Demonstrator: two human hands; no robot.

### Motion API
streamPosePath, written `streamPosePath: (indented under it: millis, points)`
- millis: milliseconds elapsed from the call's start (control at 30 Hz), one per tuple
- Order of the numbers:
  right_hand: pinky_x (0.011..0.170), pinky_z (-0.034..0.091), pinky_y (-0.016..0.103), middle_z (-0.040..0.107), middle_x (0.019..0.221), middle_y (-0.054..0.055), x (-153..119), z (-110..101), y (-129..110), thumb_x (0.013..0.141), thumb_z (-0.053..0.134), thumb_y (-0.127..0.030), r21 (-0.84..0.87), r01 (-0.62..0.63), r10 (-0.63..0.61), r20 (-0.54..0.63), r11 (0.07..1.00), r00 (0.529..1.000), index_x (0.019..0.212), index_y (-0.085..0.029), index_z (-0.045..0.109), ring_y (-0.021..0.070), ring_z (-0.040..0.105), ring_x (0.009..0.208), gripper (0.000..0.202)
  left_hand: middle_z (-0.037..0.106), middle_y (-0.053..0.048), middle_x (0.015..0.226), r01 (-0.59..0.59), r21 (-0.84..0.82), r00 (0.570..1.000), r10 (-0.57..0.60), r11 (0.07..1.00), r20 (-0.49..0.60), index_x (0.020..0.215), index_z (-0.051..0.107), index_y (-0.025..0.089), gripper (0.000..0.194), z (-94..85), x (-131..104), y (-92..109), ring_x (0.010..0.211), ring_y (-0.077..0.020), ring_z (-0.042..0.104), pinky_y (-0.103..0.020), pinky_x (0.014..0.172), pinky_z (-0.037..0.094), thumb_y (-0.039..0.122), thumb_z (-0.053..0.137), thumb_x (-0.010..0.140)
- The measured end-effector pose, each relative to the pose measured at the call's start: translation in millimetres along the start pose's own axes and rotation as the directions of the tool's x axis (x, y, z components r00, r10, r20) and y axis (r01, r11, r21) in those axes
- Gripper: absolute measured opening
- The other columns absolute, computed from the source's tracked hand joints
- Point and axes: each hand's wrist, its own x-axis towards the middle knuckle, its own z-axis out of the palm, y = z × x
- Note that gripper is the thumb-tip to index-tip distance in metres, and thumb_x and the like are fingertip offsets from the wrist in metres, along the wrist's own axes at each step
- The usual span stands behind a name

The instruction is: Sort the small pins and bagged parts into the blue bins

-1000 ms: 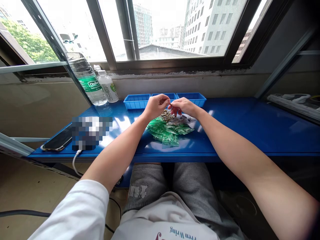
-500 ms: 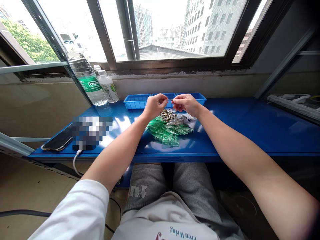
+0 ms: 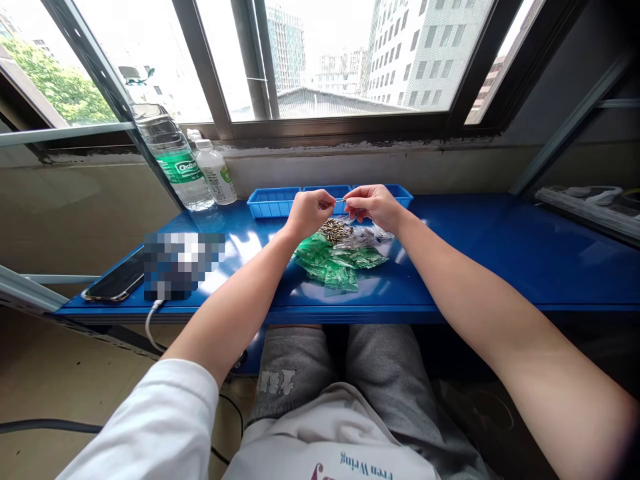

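My left hand (image 3: 314,208) and my right hand (image 3: 373,203) meet above the desk, thumb and fingers of each pinched together. Between their fingertips stretches a short, thin, pale piece (image 3: 340,200), too small to name. Just below them lies a pile of small brass and dark metal parts (image 3: 336,231). Clear plastic bags (image 3: 367,237) lie to the right of the pile. Nearer to me, green-tinted plastic bags (image 3: 330,263) are spread on the desktop.
Three blue bins (image 3: 275,203) stand in a row behind my hands, by the wall. On the left are a large water bottle (image 3: 175,160), a smaller white bottle (image 3: 216,173), a phone (image 3: 117,277) and a white cable (image 3: 150,320). The blue desk (image 3: 500,260) extends right.
Both hands stay nearly in place, with slight finger movement. A small brassy bit showed at the right fingertips before; now a thin pale piece shows between the hands.
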Motion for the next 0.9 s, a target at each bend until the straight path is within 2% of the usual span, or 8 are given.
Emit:
streamPosePath:
  millis: [100, 200, 333, 433, 533, 633, 767, 900]
  points:
    - [0.047, 0.046, 0.023, 0.074, 0.071, 0.005, 0.9, -1.7, 0.8, 0.06, 0.085, -0.031, -0.025, 0.022, -0.023, -0.041, 0.999, 0.999, 0.08, -0.016, 0.077, 0.0142, 0.064, 0.058, 0.027, 0.081, -0.005, 0.1, -0.05, 0.02, 0.999, 0.05, 0.999, 0.015, 0.083, 0.077, 0.017, 0.016, -1.9, -0.1, 2.0, 0.077, -0.0164, 0.072, -0.028, 0.076, 0.057, 0.008, 0.065, 0.078]
    - [0.046, 0.043, 0.023, 0.073, 0.07, 0.004, 4.6, -6.9, 3.6, 0.062, 0.082, -0.029, -0.072, 0.043, -0.057, -0.207, 0.996, 0.977, 0.08, -0.016, 0.077, 0.0139, 0.062, 0.057, 0.022, 0.079, -0.008, 0.111, -0.05, 0.075, 0.998, 0.047, 0.996, 0.049, 0.096, 0.078, 0.017, 0.02, -3.5, -0.2, 2.5, 0.085, -0.0187, 0.073, -0.029, 0.079, 0.057, 0.011, 0.068, 0.08]
    - [0.05, 0.047, 0.026, 0.074, 0.074, 0.004, 15.2, -23.2, 18.4, 0.07, 0.077, -0.027, -0.216, -0.013, -0.098, -0.497, 0.976, 0.862, 0.087, -0.015, 0.081, 0.0142, 0.061, 0.055, 0.02, 0.076, -0.013, 0.123, -0.001, 0.254, 0.985, -0.043, 0.967, 0.167, 0.115, 0.076, 0.015, 0.032, -3.2, 0.3, -1.8, 0.109, -0.028, 0.072, -0.037, 0.098, 0.056, 0.021, 0.071, 0.084]
    - [0.067, 0.059, 0.034, 0.077, 0.077, 0.006, 22.3, -37.9, 33.8, 0.078, 0.075, -0.03, -0.353, -0.117, -0.132, -0.607, 0.928, 0.784, 0.097, -0.014, 0.084, 0.0216, 0.071, 0.066, 0.027, 0.074, -0.014, 0.131, -0.019, 0.366, 0.95, -0.097, 0.93, 0.297, 0.122, 0.075, 0.015, 0.038, -2.5, 0.1, -4.2, 0.125, -0.0327, 0.067, -0.04, 0.109, 0.052, 0.027, 0.071, 0.087]
    - [0.089, 0.061, 0.039, 0.081, 0.089, 0.011, 23.9, -48.0, 42.8, 0.081, 0.074, -0.027, -0.47, -0.173, -0.2, -0.641, 0.865, 0.741, 0.099, -0.013, 0.085, 0.0291, 0.078, 0.089, 0.025, 0.077, -0.015, 0.126, -0.049, 0.405, 0.893, -0.141, 0.913, 0.426, 0.117, 0.079, 0.014, 0.033, -2.3, -1.0, -3.2, 0.122, -0.0342, 0.069, -0.039, 0.105, 0.054, 0.031, 0.066, 0.092]
    - [0.101, 0.058, 0.041, 0.083, 0.095, 0.013, 21.8, -52.0, 44.2, 0.08, 0.075, -0.023, -0.537, -0.214, -0.228, -0.639, 0.816, 0.734, 0.095, -0.012, 0.086, 0.0318, 0.078, 0.1, 0.022, 0.081, -0.014, 0.115, -0.039, 0.389, 0.854, -0.171, 0.92, 0.491, 0.11, 0.083, 0.015, 0.031, -2.4, -2.0, -1.4, 0.112, -0.0337, 0.073, -0.036, 0.094, 0.057, 0.033, 0.063, 0.094]
    - [0.099, 0.059, 0.043, 0.082, 0.088, 0.011, 20.2, -52.9, 44.7, 0.078, 0.076, -0.024, -0.56, -0.239, -0.213, -0.623, 0.793, 0.753, 0.086, -0.015, 0.086, 0.0323, 0.078, 0.094, 0.016, 0.083, -0.01, 0.104, -0.028, 0.336, 0.863, -0.147, 0.942, 0.483, 0.103, 0.085, 0.017, 0.027, -2.9, -2.3, -2.0, 0.097, -0.0278, 0.076, -0.03, 0.08, 0.058, 0.032, 0.066, 0.091]
    - [0.099, 0.059, 0.043, 0.079, 0.078, 0.009, 21.7, -53.1, 47.0, 0.078, 0.075, -0.025, -0.583, -0.253, -0.202, -0.602, 0.772, 0.772, 0.082, -0.016, 0.085, 0.03, 0.076, 0.086, 0.014, 0.083, -0.009, 0.102, -0.069, 0.324, 0.872, -0.1, 0.944, 0.478, 0.102, 0.084, 0.017, 0.025, -3.4, -2.0, -3.3, 0.094, -0.0261, 0.076, -0.029, 0.079, 0.057, 0.032, 0.068, 0.09]
